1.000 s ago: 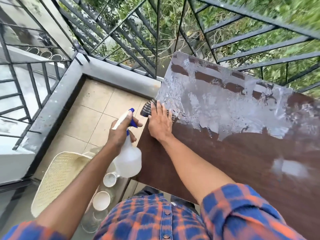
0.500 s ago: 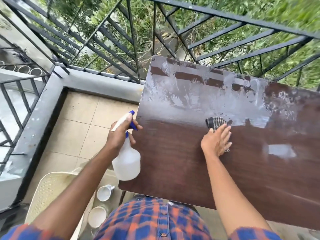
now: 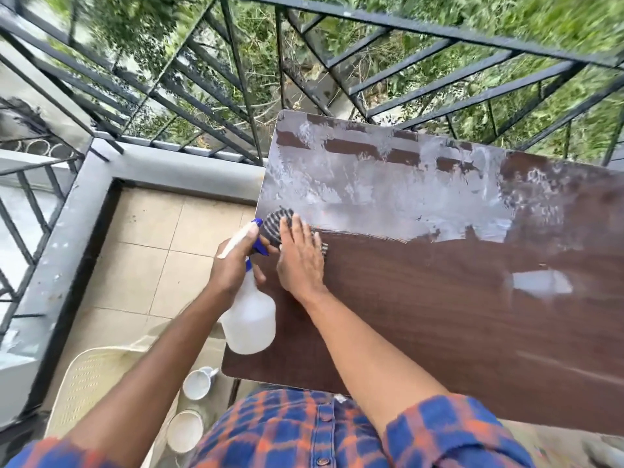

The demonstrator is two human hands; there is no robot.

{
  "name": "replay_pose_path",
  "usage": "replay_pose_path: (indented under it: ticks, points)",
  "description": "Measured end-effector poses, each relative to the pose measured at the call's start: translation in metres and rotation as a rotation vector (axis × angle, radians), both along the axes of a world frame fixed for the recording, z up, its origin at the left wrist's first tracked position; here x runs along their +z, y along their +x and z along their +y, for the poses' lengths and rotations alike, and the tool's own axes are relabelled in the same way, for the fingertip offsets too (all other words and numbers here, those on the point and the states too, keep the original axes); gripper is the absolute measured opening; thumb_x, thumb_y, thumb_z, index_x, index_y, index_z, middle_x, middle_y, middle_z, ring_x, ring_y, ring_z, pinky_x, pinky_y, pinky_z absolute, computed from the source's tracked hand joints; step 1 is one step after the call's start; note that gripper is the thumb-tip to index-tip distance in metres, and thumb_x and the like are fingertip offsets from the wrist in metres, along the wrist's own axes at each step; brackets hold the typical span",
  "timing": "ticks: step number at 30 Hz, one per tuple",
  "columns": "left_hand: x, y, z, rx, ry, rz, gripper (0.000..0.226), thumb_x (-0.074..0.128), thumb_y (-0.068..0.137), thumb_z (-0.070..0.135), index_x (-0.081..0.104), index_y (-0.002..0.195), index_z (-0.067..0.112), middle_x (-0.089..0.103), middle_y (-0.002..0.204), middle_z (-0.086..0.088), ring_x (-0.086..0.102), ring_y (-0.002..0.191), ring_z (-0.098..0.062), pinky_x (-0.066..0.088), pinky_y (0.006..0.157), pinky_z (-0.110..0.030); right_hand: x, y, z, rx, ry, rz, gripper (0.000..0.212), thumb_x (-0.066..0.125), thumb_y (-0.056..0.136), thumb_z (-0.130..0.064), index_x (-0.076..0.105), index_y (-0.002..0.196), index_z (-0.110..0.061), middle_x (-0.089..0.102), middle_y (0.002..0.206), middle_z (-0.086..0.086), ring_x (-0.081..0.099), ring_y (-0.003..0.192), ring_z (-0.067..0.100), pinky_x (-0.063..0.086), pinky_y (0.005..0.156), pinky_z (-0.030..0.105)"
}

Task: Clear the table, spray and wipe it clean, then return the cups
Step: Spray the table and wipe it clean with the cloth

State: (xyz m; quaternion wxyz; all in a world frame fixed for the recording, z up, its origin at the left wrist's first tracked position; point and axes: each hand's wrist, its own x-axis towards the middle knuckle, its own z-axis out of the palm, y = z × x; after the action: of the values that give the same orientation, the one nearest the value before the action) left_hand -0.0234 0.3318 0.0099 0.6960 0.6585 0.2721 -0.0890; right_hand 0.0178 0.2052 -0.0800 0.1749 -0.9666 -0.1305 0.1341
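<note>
A dark brown table fills the right side, its far half coated in whitish foam. My right hand lies flat with straight fingers on a striped cloth at the table's left edge, along the border between foam and wiped wood. My left hand grips the neck of a white spray bottle with a blue trigger, held just off the table's left edge. Two white cups stand on the floor below, beside the table leg.
A cream plastic chair stands at the lower left next to the cups. Black metal railing runs behind and left of the table, on a grey ledge. Beige tiled floor lies left of the table.
My right hand slid the cloth from the table's middle back to its left edge, widening the wiped strip. The left hand with the bottle stayed close by the left edge.
</note>
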Motion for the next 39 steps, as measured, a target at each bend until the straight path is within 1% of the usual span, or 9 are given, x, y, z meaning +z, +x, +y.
replay_pose_path:
  ticks: [4, 11, 15, 18, 22, 30, 33, 36, 39]
  points:
    - [-0.001, 0.002, -0.006, -0.022, 0.019, 0.039, 0.044, 0.048, 0.106, 0.04, 0.065, 0.093, 0.002, 0.076, 0.095, -0.017, 0.05, 0.042, -0.029, 0.046, 0.053, -0.033, -0.008, 0.014, -0.071, -0.116, -0.021, -0.069, 0.067, 0.045, 0.097, -0.008, 0.022, 0.16, -0.014, 0.019, 0.168, 0.006, 0.019, 0.154, 0.024, 0.006, 0.126, 0.043]
    - [0.0, 0.015, -0.03, -0.069, 0.0, 0.019, 0.046, 0.051, 0.097, 0.048, 0.065, 0.09, 0.004, 0.075, 0.094, -0.019, 0.056, 0.047, -0.028, 0.046, 0.046, -0.03, -0.008, 0.034, -0.25, -0.5, 0.007, -0.027, 0.06, 0.048, 0.103, -0.023, 0.029, 0.158, -0.009, 0.025, 0.166, 0.01, 0.023, 0.151, 0.031, 0.019, 0.124, 0.045]
    - [-0.003, 0.023, -0.058, -0.069, 0.016, 0.013, 0.042, 0.049, 0.105, 0.04, 0.065, 0.092, 0.003, 0.074, 0.096, -0.022, 0.056, 0.046, -0.025, 0.046, 0.044, -0.028, -0.012, 0.033, -0.231, -0.358, -0.079, -0.087, 0.059, 0.046, 0.104, -0.031, 0.027, 0.16, -0.025, 0.017, 0.167, 0.016, 0.017, 0.153, 0.034, 0.015, 0.123, 0.045]
    - [-0.004, 0.03, -0.09, -0.074, 0.039, 0.019, 0.042, 0.046, 0.107, 0.035, 0.065, 0.091, 0.001, 0.074, 0.092, -0.019, 0.061, 0.057, -0.026, 0.046, 0.044, -0.03, -0.019, 0.03, -0.206, -0.189, -0.099, -0.142, 0.057, 0.043, 0.101, -0.031, 0.034, 0.157, -0.025, 0.021, 0.166, 0.014, 0.023, 0.152, 0.034, 0.026, 0.119, 0.048]
    - [-0.004, 0.042, -0.146, -0.086, 0.059, 0.018, 0.044, 0.046, 0.107, 0.033, 0.065, 0.09, -0.003, 0.073, 0.089, -0.021, 0.066, 0.065, -0.022, 0.047, 0.042, -0.031, -0.025, 0.036, -0.244, -0.044, -0.06, -0.145, 0.056, 0.042, 0.103, -0.026, 0.031, 0.158, -0.026, 0.022, 0.167, 0.007, 0.022, 0.152, 0.029, 0.025, 0.121, 0.047]
    - [0.002, 0.066, -0.258, -0.078, 0.006, -0.012, 0.044, 0.056, 0.101, 0.038, 0.066, 0.098, -0.005, 0.066, 0.097, -0.025, 0.07, 0.091, -0.026, 0.044, 0.039, -0.03, -0.02, 0.054, -0.457, -0.569, -0.061, -0.099, 0.051, 0.046, 0.103, -0.02, 0.041, 0.154, -0.024, 0.022, 0.167, 0.008, 0.023, 0.152, 0.03, 0.022, 0.122, 0.05]
    - [0.006, 0.072, -0.301, -0.086, 0.002, -0.023, 0.036, 0.057, 0.099, 0.039, 0.067, 0.091, 0.006, 0.069, 0.088, -0.012, 0.07, 0.091, -0.027, 0.044, 0.039, -0.031, -0.021, 0.064, -0.473, -0.663, -0.081, -0.068, 0.053, 0.048, 0.102, -0.024, 0.039, 0.155, -0.023, 0.021, 0.167, 0.009, 0.023, 0.152, 0.032, 0.022, 0.121, 0.051]
    - [0.008, 0.074, -0.338, -0.122, 0.031, -0.007, 0.032, 0.051, 0.106, 0.031, 0.068, 0.09, 0.01, 0.071, 0.082, -0.008, 0.069, 0.086, -0.024, 0.044, 0.04, -0.031, -0.018, 0.063, -0.442, -0.522, -0.073, -0.09, 0.057, 0.048, 0.101, -0.034, 0.036, 0.156, -0.024, 0.022, 0.167, 0.01, 0.024, 0.151, 0.034, 0.023, 0.12, 0.052]
    - [0.004, 0.077, -0.372, -0.152, 0.052, -0.005, 0.039, 0.048, 0.107, 0.027, 0.066, 0.094, -0.005, 0.067, 0.093, -0.024, 0.071, 0.087, -0.023, 0.044, 0.039, -0.03, -0.018, 0.059, -0.422, -0.243, 0.017, -0.088, 0.058, 0.049, 0.101, -0.029, 0.033, 0.157, -0.025, 0.018, 0.168, 0.008, 0.018, 0.154, 0.031, 0.017, 0.124, 0.049]
